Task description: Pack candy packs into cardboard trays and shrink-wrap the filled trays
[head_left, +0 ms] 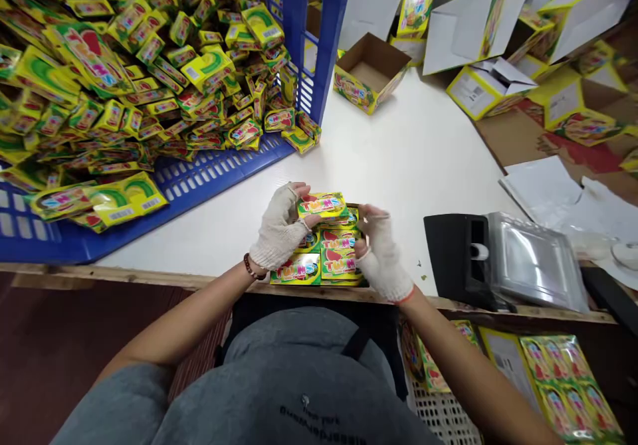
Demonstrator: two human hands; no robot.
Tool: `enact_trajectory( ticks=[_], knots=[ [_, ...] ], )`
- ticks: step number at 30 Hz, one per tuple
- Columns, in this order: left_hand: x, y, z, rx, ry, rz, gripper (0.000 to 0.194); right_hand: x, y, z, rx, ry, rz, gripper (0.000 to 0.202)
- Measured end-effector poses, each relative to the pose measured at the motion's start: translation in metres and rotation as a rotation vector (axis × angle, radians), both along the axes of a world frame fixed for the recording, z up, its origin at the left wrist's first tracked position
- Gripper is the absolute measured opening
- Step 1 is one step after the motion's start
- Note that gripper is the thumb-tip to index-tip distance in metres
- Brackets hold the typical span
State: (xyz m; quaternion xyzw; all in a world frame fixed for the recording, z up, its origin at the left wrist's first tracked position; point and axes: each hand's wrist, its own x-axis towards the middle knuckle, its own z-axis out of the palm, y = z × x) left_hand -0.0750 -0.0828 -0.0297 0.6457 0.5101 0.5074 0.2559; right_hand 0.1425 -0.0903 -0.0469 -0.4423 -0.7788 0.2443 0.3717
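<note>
Packs: several boxed, one raised
Left hand: fingers part-closed on raised pack
Right hand: fingers half-curled, hold unclear
Far carton: unfilled

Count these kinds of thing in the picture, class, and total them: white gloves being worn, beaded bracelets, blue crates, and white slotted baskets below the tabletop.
White gloves: 2
Beaded bracelet: 1
Blue crate: 1
White slotted basket: 1
Total: 5

Head-worn camera, facing forward-down.
</note>
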Motion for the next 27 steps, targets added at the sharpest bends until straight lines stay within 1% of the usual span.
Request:
enact_trajectory(
  ticks=[2,3,5,6,7,8,9,11,12,14,16,17,18,19,20,21,23,24,25,27],
  knots=[
    [0.005,-0.005,0.009,0.079,0.06,-0.083,0.048,0.002,0.012,0.017,-0.067,0.161,-0.057,0.059],
    [0.008,-0.007,0.013,0.121,0.103,-0.139,0.05,0.003,0.02,0.027,-0.113,0.177,-0.034,0.055],
    [0.014,-0.011,0.018,0.18,0.192,-0.244,0.057,0.002,0.036,0.042,-0.222,0.062,0.094,0.041],
    [0.015,-0.013,0.019,0.195,0.23,-0.276,0.062,0.002,0.043,0.046,-0.249,-0.011,0.148,0.035],
    [0.013,-0.014,0.018,0.206,0.261,-0.282,0.068,0.002,0.049,0.049,-0.251,-0.079,0.175,0.029],
    [0.008,-0.014,0.016,0.213,0.288,-0.261,0.073,0.002,0.053,0.048,-0.231,-0.143,0.177,0.026],
    [-0.002,-0.013,0.011,0.209,0.314,-0.211,0.076,0.002,0.054,0.046,-0.2,-0.198,0.161,0.024],
    [-0.034,-0.012,0.0,0.158,0.388,-0.035,0.075,0.002,0.05,0.036,-0.134,-0.299,0.135,0.023],
    [-0.056,-0.012,-0.006,0.109,0.439,0.081,0.071,0.001,0.045,0.029,-0.097,-0.347,0.138,0.024],
    [-0.108,-0.014,-0.014,-0.04,0.555,0.342,0.061,0.0,0.035,0.016,0.01,-0.456,0.152,0.026],
    [-0.162,-0.019,-0.013,-0.249,0.698,0.603,0.055,-0.003,0.027,0.007,0.109,-0.55,0.12,0.027],
    [-0.186,-0.022,-0.01,-0.354,0.766,0.711,0.054,-0.005,0.024,0.005,0.136,-0.576,0.091,0.027],
    [-0.207,-0.026,-0.005,-0.443,0.823,0.786,0.052,-0.008,0.022,0.004,0.143,-0.585,0.057,0.026],
    [-0.224,-0.029,0.0,-0.511,0.873,0.818,0.052,-0.011,0.02,0.005,0.136,-0.585,0.026,0.025],
    [-0.238,-0.031,0.005,-0.554,0.915,0.812,0.05,-0.015,0.02,0.008,0.124,-0.583,-0.003,0.024],
    [-0.248,-0.032,0.01,-0.589,0.959,0.771,0.048,-0.017,0.02,0.011,0.109,-0.582,-0.029,0.023],
    [-0.262,-0.029,0.016,-0.694,1.195,0.682,0.044,-0.02,0.022,0.017,0.072,-0.581,-0.042,0.023],
    [-0.266,-0.025,0.017,-0.676,1.294,0.623,0.043,-0.019,0.023,0.02,0.049,-0.571,-0.022,0.023],
    [-0.27,-0.02,0.017,-0.627,1.375,0.591,0.047,-0.017,0.025,0.022,0.022,-0.548,0.014,0.023],
    [-0.272,-0.007,0.016,-0.594,1.489,0.567,0.054,-0.011,0.027,0.025,-0.025,-0.487,0.102,0.024]
  ],
)
